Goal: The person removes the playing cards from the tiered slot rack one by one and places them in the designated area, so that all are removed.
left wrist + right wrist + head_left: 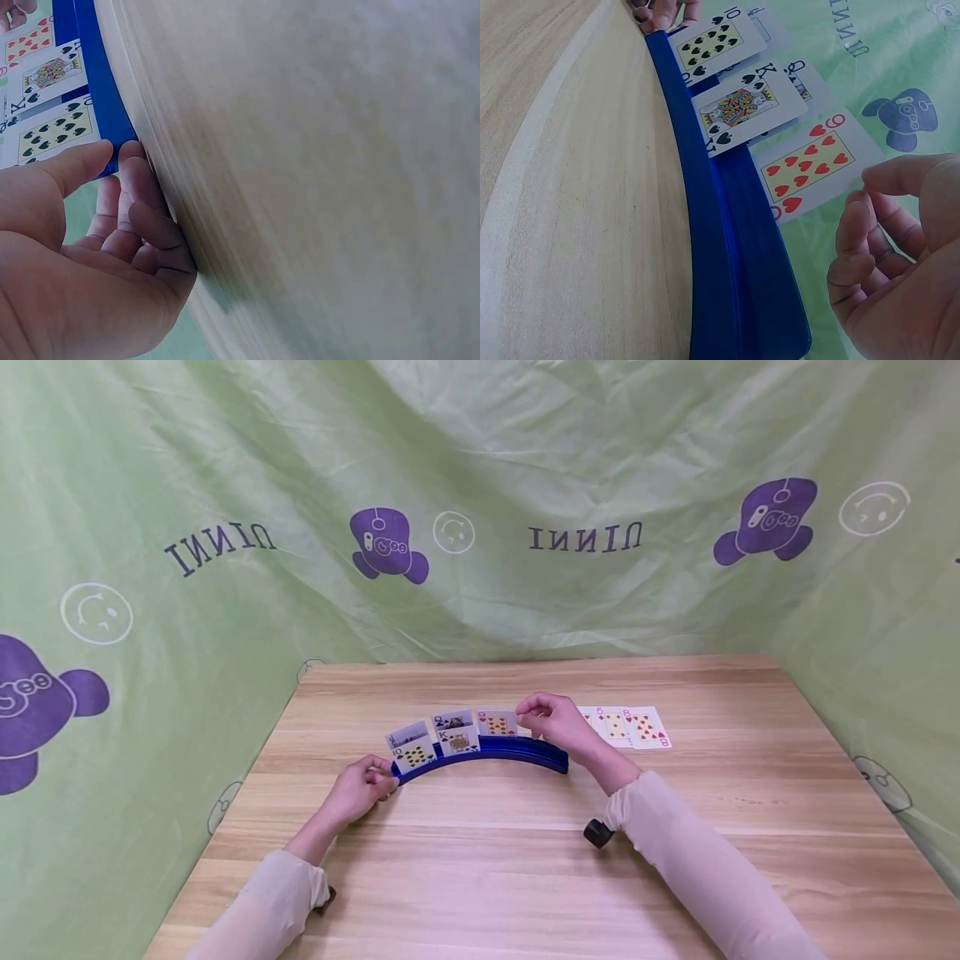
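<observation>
A curved blue card holder (525, 748) stands on the table. My left hand (363, 788) pinches its left end between thumb and fingers, as the left wrist view shows. The ten of spades (711, 48) and king of spades (742, 109) stand in its front slot. Behind the king is a queen (454, 721); behind the ten, another card (409, 735) is mostly covered. Farther right, the nine of hearts (810, 171) leans in the back slot. My right hand (557, 725) has thumb and forefinger together at that card's right edge, seemingly pinching it.
Right of the holder, several face-up cards lie overlapping on the table, an eight of hearts (647, 728) and a five (613, 727) among them. The right hand partly covers this row. A green printed cloth (495, 602) hangs behind the wooden table (480, 860).
</observation>
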`<state>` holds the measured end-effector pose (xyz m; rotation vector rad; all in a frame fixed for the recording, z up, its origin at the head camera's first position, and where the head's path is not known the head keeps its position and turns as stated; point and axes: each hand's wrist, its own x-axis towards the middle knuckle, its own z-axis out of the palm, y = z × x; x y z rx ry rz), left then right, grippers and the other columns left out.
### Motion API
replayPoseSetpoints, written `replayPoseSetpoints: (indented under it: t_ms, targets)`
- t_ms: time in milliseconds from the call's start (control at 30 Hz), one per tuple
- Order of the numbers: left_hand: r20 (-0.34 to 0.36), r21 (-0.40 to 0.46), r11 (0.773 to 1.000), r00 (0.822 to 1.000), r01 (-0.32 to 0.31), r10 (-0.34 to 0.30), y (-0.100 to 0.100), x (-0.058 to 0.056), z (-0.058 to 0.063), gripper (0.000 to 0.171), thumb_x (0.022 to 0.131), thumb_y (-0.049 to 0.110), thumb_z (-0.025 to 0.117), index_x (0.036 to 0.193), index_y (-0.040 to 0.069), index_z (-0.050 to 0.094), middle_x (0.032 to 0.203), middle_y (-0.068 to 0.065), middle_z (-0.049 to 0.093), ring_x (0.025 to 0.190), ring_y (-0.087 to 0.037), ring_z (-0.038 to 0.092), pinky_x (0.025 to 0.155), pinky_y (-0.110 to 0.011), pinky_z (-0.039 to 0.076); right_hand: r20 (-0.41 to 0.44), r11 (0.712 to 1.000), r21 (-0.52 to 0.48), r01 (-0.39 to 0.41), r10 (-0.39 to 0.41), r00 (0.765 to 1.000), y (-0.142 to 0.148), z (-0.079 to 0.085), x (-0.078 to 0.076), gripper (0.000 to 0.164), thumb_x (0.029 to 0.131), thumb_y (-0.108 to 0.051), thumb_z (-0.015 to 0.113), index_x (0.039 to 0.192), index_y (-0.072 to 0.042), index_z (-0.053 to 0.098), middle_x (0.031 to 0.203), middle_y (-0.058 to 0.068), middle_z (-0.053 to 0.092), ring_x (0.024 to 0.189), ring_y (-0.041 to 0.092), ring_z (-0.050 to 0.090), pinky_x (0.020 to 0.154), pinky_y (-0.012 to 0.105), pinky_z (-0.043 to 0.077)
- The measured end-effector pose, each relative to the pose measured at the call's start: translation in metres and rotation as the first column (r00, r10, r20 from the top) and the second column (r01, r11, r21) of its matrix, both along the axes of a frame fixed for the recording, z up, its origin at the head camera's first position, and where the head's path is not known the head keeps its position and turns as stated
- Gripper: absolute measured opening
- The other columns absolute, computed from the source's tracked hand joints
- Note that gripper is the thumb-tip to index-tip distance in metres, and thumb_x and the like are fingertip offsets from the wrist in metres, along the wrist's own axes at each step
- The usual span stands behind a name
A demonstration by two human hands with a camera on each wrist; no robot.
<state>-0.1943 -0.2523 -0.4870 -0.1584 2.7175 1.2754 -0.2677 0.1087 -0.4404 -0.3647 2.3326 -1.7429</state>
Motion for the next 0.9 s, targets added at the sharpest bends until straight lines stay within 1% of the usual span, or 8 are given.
replayPoseSetpoints:
  t_ms: [167, 500, 767, 900]
  targets:
    - [-0.003, 0.004, 1.000, 1.000, -0.001, 0.001, 0.0001, -0.0001, -0.0015, 0.022, 0.090, 0.006, 0.068, 0.109, 0.001, 0.059, 0.086, -0.011, 0.075, 0.070, -0.013, 0.061, 0.061, -0.025, 0.046, 0.001, 1.000, 0.005, 0.001, -0.001, 1.000, -0.0019, 0.0010, 0.0017, 0.019, 0.092, -0.013, 0.068, 0.107, -0.002, 0.066, 0.087, 0.003, 0.063, 0.069, 0.017, 0.057, 0.062, 0.026, 0.044]
    - [0.006, -0.003, 1.000, 1.000, 0.000, 0.000, -0.0004, 0.0008, -0.0012, 0.022, 0.090, 0.007, 0.068, 0.109, 0.001, 0.058, 0.087, -0.011, 0.075, 0.071, -0.013, 0.061, 0.061, -0.025, 0.045, -0.010, 1.000, -0.009, 0.009, -0.009, 1.000, -0.0033, 0.0017, 0.0031, 0.016, 0.090, -0.012, 0.070, 0.103, -0.002, 0.067, 0.086, 0.001, 0.064, 0.067, 0.014, 0.056, 0.061, 0.025, 0.045]
    - [0.015, -0.006, 1.000, 1.000, 0.000, 0.000, 0.0006, 0.0006, 0.0016, 0.023, 0.090, 0.008, 0.068, 0.110, 0.002, 0.059, 0.087, -0.010, 0.075, 0.070, -0.013, 0.060, 0.061, -0.025, 0.045, -0.032, 1.000, 0.010, 0.018, -0.018, 0.999, -0.0030, 0.0031, 0.0020, 0.015, 0.092, -0.013, 0.069, 0.103, -0.003, 0.069, 0.090, 0.005, 0.066, 0.071, 0.020, 0.058, 0.063, 0.026, 0.045]
    - [0.007, -0.008, 1.000, 1.000, 0.001, -0.001, 0.0014, 0.0014, 0.0021, 0.022, 0.090, 0.008, 0.069, 0.109, 0.002, 0.059, 0.085, -0.010, 0.075, 0.069, -0.012, 0.060, 0.061, -0.024, 0.045, -0.025, 0.999, 0.003, 0.035, -0.035, 0.999, -0.0023, 0.0052, 0.0015, 0.016, 0.092, -0.013, 0.068, 0.103, -0.002, 0.069, 0.088, 0.003, 0.066, 0.070, 0.019, 0.057, 0.062, 0.026, 0.043]
